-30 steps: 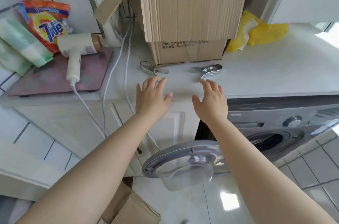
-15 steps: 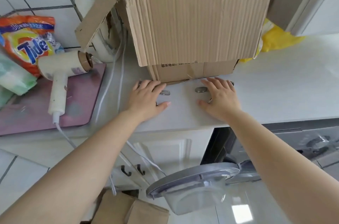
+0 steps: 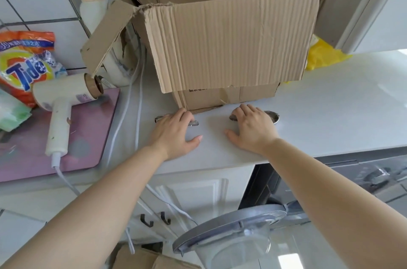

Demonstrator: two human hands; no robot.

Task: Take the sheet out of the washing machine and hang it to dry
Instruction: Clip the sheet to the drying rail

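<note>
Two metal clips lie on the white counter [image 3: 330, 103] in front of a cardboard box. My left hand [image 3: 176, 134] lies over the left clip [image 3: 195, 123], fingers on it and thumb spread on the counter. My right hand [image 3: 253, 130] covers most of the right clip [image 3: 274, 118] the same way. Neither clip is lifted. Below the counter at the right stands the dark grey washing machine [image 3: 363, 180], its round door [image 3: 231, 224] swung open. No sheet is in view, and the drum is hidden.
The open cardboard box [image 3: 231, 44] stands just behind my hands. To the left are white cables [image 3: 132, 103], a white hair dryer [image 3: 61, 97] on a pink board [image 3: 92, 136], and a Tide bag [image 3: 24, 66]. A yellow bag [image 3: 323, 55] lies right of the box.
Both hands moved forward from above the counter edge and came down onto the two metal clips. My head moved closer to the counter and box.
</note>
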